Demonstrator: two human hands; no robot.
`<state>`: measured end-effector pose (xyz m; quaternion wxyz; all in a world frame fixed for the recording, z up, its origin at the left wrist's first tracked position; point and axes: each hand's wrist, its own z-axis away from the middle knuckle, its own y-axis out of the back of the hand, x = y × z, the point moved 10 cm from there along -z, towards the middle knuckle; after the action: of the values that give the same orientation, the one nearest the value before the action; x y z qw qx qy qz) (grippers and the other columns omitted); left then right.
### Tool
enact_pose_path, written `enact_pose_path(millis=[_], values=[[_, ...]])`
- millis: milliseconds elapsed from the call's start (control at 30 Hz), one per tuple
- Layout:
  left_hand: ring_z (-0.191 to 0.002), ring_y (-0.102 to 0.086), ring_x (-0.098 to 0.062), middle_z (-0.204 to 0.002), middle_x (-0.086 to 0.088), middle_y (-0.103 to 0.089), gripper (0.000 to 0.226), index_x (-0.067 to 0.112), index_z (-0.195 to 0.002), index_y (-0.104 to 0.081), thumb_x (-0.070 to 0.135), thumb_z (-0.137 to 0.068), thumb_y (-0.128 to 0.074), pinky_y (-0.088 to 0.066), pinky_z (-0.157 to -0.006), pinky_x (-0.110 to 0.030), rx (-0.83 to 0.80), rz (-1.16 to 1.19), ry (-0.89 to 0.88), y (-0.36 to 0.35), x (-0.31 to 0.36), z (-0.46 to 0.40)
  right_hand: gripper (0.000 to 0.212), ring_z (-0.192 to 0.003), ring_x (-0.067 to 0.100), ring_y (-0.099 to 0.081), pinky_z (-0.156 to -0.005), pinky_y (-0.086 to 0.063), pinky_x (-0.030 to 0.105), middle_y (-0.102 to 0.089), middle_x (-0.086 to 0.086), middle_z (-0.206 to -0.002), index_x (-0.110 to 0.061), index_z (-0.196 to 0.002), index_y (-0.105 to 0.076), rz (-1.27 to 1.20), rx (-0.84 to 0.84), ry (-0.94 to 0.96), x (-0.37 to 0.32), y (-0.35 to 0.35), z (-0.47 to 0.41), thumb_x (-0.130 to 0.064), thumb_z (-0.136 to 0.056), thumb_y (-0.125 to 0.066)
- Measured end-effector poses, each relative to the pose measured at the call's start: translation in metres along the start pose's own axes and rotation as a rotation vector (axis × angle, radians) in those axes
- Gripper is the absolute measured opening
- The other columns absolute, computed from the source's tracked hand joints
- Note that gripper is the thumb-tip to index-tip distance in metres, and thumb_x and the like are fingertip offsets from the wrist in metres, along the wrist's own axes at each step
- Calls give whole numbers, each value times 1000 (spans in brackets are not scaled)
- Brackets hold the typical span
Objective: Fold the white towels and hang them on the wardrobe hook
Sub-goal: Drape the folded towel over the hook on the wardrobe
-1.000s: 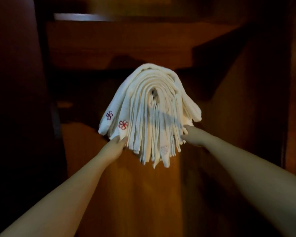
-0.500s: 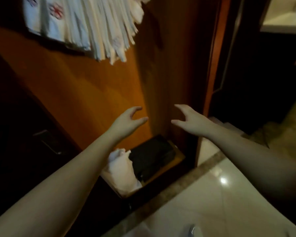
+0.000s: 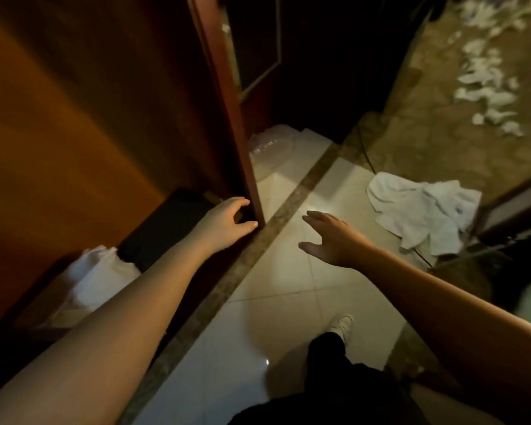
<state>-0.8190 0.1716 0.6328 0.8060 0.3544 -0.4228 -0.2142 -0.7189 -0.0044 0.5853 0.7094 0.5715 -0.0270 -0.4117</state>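
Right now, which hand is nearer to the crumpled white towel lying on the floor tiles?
The right hand. It hovers open over the tiles, just left of the white towel, not touching it. The left hand is farther away, by the wardrobe door edge.

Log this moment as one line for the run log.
hands: left and right open, empty | white towel crumpled on floor tiles | wardrobe door open

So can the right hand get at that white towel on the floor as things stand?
Probably yes. The right hand is open and holds nothing, and the crumpled towel lies on the tiles to its right with only bare floor between them. It is not touching yet, so a further reach seems needed.
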Motion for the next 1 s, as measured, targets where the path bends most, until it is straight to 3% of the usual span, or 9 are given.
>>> enact_pose_path(millis=[267, 667, 1000], values=[[-143, -35, -16, -158, 1, -35, 62, 17, -150, -41, 35, -96, -63, -30, -105, -23, -188, -33, -30, -107, 110, -169, 75, -150, 21, -24, -118, -23, 36, -23, -1, -165, -20, -158, -27, -53, -168, -274, 218, 3, -22, -55, -97, -52], [-138, -44, -25, -153, -8, -43, 62, 13, -147, -45, 37, -93, -65, -36, -113, -37, -446, -179, -124, -271, 229, -404, 73, -147, 22, -32, -116, -31, 37, -32, 1, -161, -20, -155, -34, -176, -238, -629, 478, 2, -74, -55, -95, -54], [-137, -44, -24, -155, -5, -40, 59, 17, -149, -42, 34, -96, -59, -37, -106, -30, -659, -209, -158, -407, 293, -622, 68, -143, 27, -36, -113, -33, 34, -36, 8, -158, -14, -154, -36, -413, -289, -877, 668, -24, -180, -48, -98, -55]])
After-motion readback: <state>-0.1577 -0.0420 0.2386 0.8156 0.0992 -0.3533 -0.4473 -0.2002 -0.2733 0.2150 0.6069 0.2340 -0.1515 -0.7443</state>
